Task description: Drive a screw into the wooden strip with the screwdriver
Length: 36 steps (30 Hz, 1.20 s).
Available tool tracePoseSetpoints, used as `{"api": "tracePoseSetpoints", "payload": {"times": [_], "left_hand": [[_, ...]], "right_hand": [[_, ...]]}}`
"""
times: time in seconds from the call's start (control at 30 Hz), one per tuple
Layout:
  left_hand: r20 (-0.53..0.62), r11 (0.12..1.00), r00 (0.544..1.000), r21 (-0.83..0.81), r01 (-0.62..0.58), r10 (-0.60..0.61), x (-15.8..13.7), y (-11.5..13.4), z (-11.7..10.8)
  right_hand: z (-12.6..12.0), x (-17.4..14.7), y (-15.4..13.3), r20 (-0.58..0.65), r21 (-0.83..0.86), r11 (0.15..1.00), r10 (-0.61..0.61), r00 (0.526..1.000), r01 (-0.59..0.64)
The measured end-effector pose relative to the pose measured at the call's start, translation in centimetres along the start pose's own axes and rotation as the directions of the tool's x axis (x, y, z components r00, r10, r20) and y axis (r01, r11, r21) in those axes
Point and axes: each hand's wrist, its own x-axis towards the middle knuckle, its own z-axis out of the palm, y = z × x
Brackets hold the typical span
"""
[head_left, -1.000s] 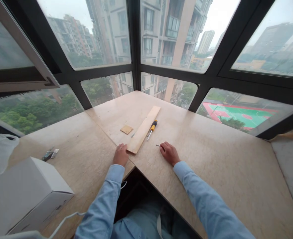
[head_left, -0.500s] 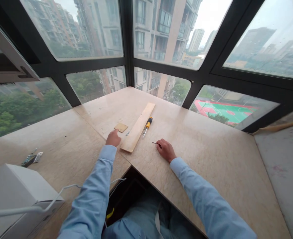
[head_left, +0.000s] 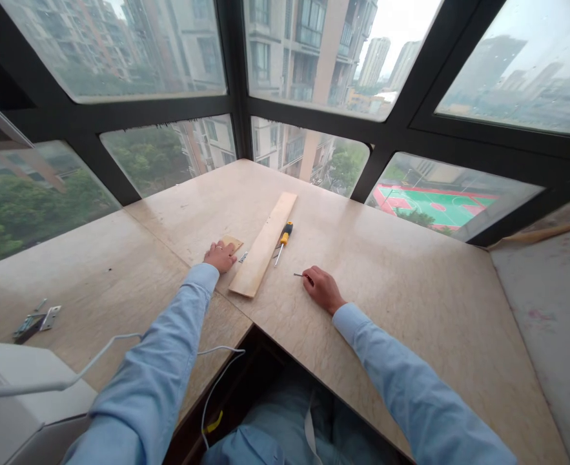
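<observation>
The left hand [head_left: 221, 256] lies flat with fingers loosely spread on a small wooden square [head_left: 233, 243] just left of the long plank [head_left: 264, 245], while, right of that plank, the right hand [head_left: 321, 288] pinches a thin screw [head_left: 298, 275] near the yellow-handled screwdriver [head_left: 283, 235].

- The left hand [head_left: 221, 256] lies over most of the small square wooden piece [head_left: 234, 242]; only its far corner shows.
- A small metal part [head_left: 243, 257] between that hand and the wooden plank [head_left: 263, 245] is too small to identify.
- The right hand [head_left: 322, 289] pinches a thin screw [head_left: 298, 275]; its head end is hidden in the fingers.
- The white box [head_left: 8, 394] at the worktop's near-left corner is cut off by the picture's left and bottom edges.
- Hinges [head_left: 37, 320] near the left edge: details too small to tell.
</observation>
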Motion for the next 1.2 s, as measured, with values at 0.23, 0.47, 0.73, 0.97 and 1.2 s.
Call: {"api": "tracePoseSetpoints", "payload": {"times": [0.23,0.47,0.73,0.97,1.2], "left_hand": [[-0.029,0.992,0.991,0.005,0.127,-0.127,1.0,0.1,-1.6],[-0.037,0.990,0.991,0.044,0.133,-0.131,2.8,0.2,-1.5],[-0.129,0.982,0.975,0.038,0.188,-0.181,1.6,1.2,-2.5],[-0.187,0.972,0.955,-0.023,0.232,-0.232,0.0,2.8,-3.2],[-0.118,0.978,0.971,-0.026,0.205,-0.207,-0.3,3.8,-3.0]], "right_hand": [[0.0,0.1,-0.1,0.003,-0.001,1.000,0.011,1.000,-0.011],[0.0,0.2,0.0,0.013,0.002,0.999,0.033,0.999,-0.033],[0.2,0.3,0.1,0.018,0.007,0.999,0.048,0.999,-0.048],[0.1,0.4,0.0,0.018,0.011,0.998,0.062,0.998,-0.062],[-0.1,0.5,-0.1,0.023,0.016,0.997,0.069,0.997,-0.069]]}}
